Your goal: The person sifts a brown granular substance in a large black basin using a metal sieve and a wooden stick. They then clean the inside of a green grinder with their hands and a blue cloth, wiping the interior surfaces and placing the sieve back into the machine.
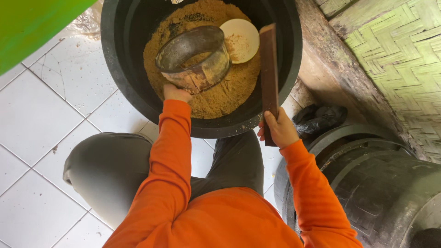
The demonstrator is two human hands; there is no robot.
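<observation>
A big black tub (115,59) stands on the tiled floor, holding brown grainy meal (220,98). My left hand (175,93) grips the near rim of a dented metal ring-shaped can (195,57) that rests tilted on the meal. My right hand (279,129) holds the lower end of a flat dark wooden stick (268,69), which leans over the tub's right side. A cream-coloured bowl (242,39) with some meal in it lies in the tub between can and stick.
White floor tiles (41,119) spread to the left. A black tyre-like container (386,188) sits at the lower right, a black plastic bag (319,119) behind it. A woven bamboo wall (399,50) rises at the right. A green object (32,23) fills the top left corner.
</observation>
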